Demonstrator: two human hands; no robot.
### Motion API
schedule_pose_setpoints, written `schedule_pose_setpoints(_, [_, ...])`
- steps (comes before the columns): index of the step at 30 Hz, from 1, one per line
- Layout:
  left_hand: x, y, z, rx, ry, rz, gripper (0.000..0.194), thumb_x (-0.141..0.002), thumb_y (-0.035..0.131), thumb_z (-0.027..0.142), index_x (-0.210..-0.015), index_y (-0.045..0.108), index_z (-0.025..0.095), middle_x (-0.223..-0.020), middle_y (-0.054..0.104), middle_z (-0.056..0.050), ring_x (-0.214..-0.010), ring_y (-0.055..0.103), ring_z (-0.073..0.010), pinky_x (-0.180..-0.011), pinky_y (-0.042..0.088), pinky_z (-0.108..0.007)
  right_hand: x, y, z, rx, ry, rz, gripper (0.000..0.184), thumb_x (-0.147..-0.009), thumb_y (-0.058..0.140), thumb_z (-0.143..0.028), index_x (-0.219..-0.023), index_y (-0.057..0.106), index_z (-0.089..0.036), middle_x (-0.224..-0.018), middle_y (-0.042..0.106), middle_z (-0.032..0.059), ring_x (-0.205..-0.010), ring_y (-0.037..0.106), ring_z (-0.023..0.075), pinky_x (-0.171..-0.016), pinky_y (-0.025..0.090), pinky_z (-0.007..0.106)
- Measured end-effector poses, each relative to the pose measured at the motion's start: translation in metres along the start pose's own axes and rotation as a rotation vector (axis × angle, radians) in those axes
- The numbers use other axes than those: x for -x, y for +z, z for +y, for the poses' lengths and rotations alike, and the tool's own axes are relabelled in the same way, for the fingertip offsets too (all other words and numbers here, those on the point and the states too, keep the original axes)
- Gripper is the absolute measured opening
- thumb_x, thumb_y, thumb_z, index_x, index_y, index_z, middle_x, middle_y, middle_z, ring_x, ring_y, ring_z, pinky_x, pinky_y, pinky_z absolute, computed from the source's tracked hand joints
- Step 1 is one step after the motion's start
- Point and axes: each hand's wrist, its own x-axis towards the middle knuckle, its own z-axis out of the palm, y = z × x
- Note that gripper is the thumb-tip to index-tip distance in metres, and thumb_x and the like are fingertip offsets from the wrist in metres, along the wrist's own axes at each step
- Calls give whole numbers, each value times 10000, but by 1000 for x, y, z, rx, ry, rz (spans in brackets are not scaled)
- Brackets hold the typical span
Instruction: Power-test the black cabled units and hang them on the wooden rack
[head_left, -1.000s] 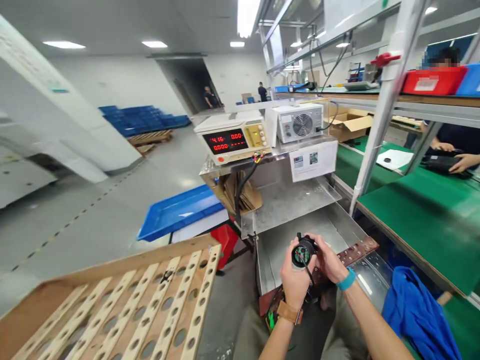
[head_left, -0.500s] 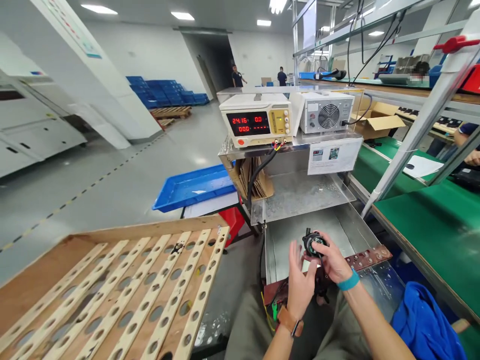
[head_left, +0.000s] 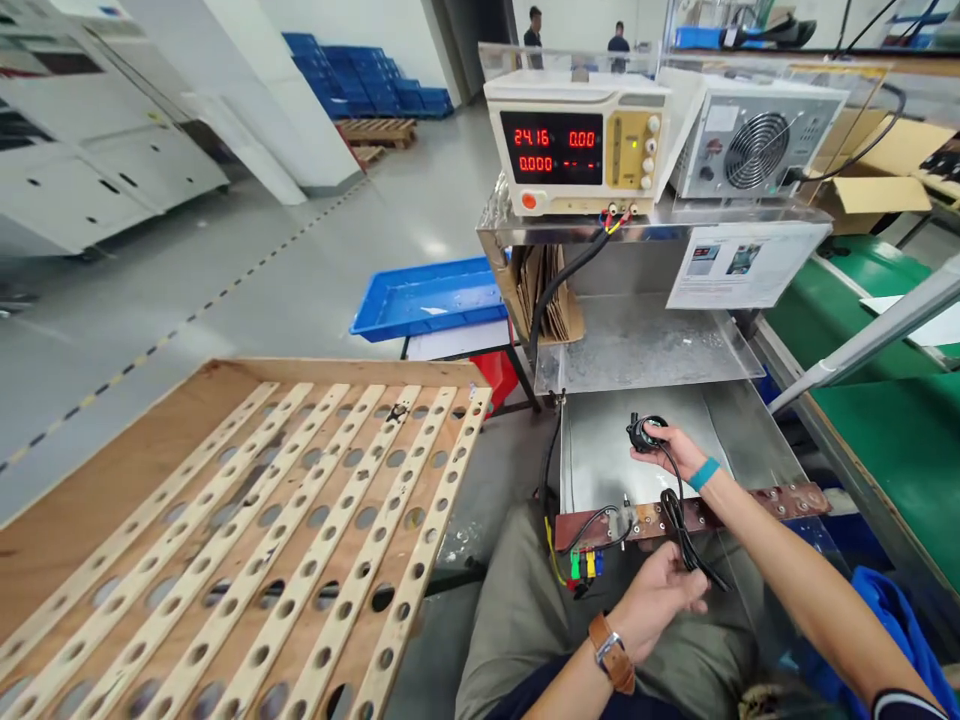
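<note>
My right hand grips a small round black device with a short projection on one side, above the metal tray. From the device a black cable hangs down, gathered into a looped bundle. Lower down, my left hand is closed at the bundle's lower part, its fingers bent around the cable near the loose end. A dark red strip with metal studs runs along the tray's front edge. Green, blue and yellow connectors hang below the strip's left part.
A power supply with red digits and a grey unit with a fan stand on the upper shelf. A slatted wooden rack with holes lies left. Behind it is a blue tray; a green work surface is on the right.
My left hand has moved from beside the device down to the cable. The device, in my right hand, has its bundled cable hanging in view. The camera view has tilted down and shifted.
</note>
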Motion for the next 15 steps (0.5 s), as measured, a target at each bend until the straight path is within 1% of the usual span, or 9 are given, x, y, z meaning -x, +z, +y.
schedule_pose_setpoints(2, [0, 8, 6, 46, 31, 111, 491, -697, 836, 437, -983, 557, 152, -1037, 625, -95, -964, 626, -183, -788, 511, -290, -10, 0, 3, -6, 18, -32, 104, -866, 662, -178, -946, 620, -127, -884, 677, 91, -790, 672, 229, -798, 619, 428])
schedule_pose_setpoints(3, [2, 11, 10, 84, 22, 124, 486, -717, 820, 444, -995, 550, 151, -1046, 634, -104, -953, 640, -188, -803, 514, -306, -15, -1, 4, -3, 21, -52, 123, -863, 671, -189, -958, 621, -129, -897, 677, 91, -797, 672, 229, -809, 616, 433])
schedule_pose_setpoints(5, [6, 15, 21, 140, 2, 82, 481, -746, 794, 450, -1012, 529, 151, -1042, 654, -118, -913, 669, -205, -807, 523, -340, -26, -5, 4, 22, 20, -74, 196, -835, 712, -205, -996, 615, -148, -937, 676, 84, -809, 674, 234, -809, 616, 438])
schedule_pose_setpoints(7, [9, 11, 39, 109, 47, 53, 472, -765, 777, 443, -1027, 516, 149, -1049, 668, -133, -882, 685, -216, -790, 533, -354, -36, -14, 4, 71, 20, -60, 252, -796, 753, -208, -994, 602, -167, -929, 672, 71, -799, 671, 230, -779, 622, 428])
schedule_pose_setpoints(9, [6, -2, 64, 0, 139, 97, 463, -772, 772, 428, -1034, 512, 149, -1075, 674, -142, -883, 688, -217, -786, 538, -353, -46, -27, 5, 128, 27, -39, 272, -772, 775, -205, -970, 593, -170, -884, 662, 59, -769, 661, 217, -744, 626, 406])
schedule_pose_setpoints(11, [-6, -21, 89, -138, 228, 200, 457, -753, 786, 423, -992, 504, 154, -1037, 688, -125, -861, 689, -208, -777, 538, -341, -52, -41, 9, 168, 50, -28, 289, -761, 785, -201, -968, 586, -172, -864, 652, 51, -750, 655, 209, -734, 625, 407])
schedule_pose_setpoints(13, [-24, -41, 108, -259, 280, 303, 468, -714, 808, 428, -920, 479, 169, -935, 699, -86, -817, 690, -199, -755, 534, -325, -57, -52, 15, 188, 91, 3, 321, -758, 789, -205, -996, 575, -180, -863, 648, 45, -732, 655, 208, -723, 623, 419])
schedule_pose_setpoints(15, [-41, -58, 118, -368, 310, 365, 493, -671, 830, 429, -849, 441, 186, -806, 686, -41, -764, 686, -192, -720, 527, -308, -59, -60, 22, 210, 137, 66, 378, -749, 798, -200, -1044, 562, -190, -852, 645, 38, -709, 651, 207, -695, 625, 423])
